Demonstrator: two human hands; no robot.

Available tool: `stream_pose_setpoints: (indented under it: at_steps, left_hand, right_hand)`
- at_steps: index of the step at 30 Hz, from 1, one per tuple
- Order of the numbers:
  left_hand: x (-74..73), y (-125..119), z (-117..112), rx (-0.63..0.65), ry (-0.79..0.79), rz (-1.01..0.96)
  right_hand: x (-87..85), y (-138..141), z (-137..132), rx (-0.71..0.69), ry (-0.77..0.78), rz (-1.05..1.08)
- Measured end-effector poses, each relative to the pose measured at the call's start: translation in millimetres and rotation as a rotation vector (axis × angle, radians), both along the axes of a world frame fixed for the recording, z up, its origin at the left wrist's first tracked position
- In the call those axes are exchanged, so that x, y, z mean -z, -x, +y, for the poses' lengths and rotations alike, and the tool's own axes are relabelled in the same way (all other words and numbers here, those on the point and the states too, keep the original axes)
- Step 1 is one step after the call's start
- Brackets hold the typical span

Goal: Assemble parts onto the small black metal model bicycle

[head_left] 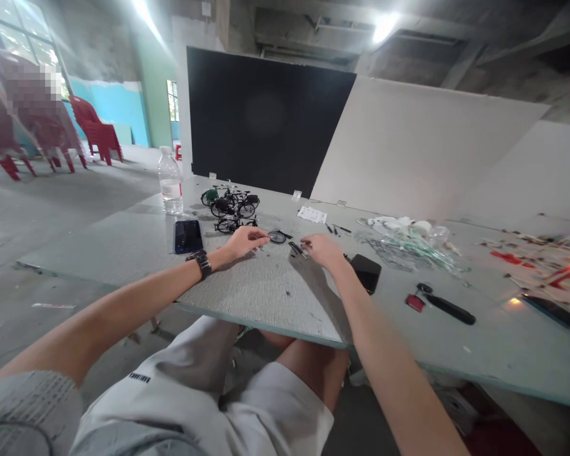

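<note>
red plastic chairs [95, 130] by a turquoise wall [114, 104] — black panel [266, 120] ahead

Makeshift workshop, raw concrete hall [503, 63]: red plastic chairs [95, 130], model bicycles [230, 206] on worktable [266, 297].

Model bicycles [230, 206] stood toward the far edge of the counter [261, 285], with a water bottle [170, 182] just left of them. A phone [188, 236] lay nearer, just left of the left hand [242, 244]. Right of the bicycles lay a paper sheet [312, 215], and beyond it a plastic sprue [399, 255]. A second phone [365, 272] lay just right of the right hand [325, 250], and a handled tool [449, 309] lay farther right.
</note>
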State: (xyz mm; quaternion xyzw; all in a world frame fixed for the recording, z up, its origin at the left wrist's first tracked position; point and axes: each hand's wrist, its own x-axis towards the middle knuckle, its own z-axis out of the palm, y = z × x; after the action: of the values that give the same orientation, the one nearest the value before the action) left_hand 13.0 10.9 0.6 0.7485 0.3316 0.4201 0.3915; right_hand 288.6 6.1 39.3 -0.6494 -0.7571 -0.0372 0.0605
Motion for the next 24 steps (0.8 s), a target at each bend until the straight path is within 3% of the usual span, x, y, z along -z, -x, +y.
stream_pose_setpoints:
  at_steps: [7,11,14,18,21,24]
  left_hand:
    - [1.5,-0.6,1.2,0.003,-0.005,-0.007]
    - [2.0,-0.4,2.0,0.004,-0.009,0.003]
    - [0.2,0.2,0.4,0.015,-0.014,0.013]
    - [-3.4,0.3,-3.8,0.014,-0.041,0.023]
    - [-4.8,-0.8,-5.7,0.028,-0.048,0.01]
    - [-4.9,-1.7,-6.0,0.04,-0.048,-0.015]
  right_hand:
    - [8.7,6.8,7.7,0.023,0.016,-0.051]
    - [6.5,4.7,8.9,-0.026,-0.062,0.015]
    - [4.4,6.6,5.7,-0.126,-0.134,0.149]
    - [2.7,20.7,-4.3,-0.243,-0.202,0.503]
    - [2.2,35.9,-12.8,-0.316,-0.174,0.722]
    - [3.4,46.9,-17.4,-0.362,-0.104,0.81]
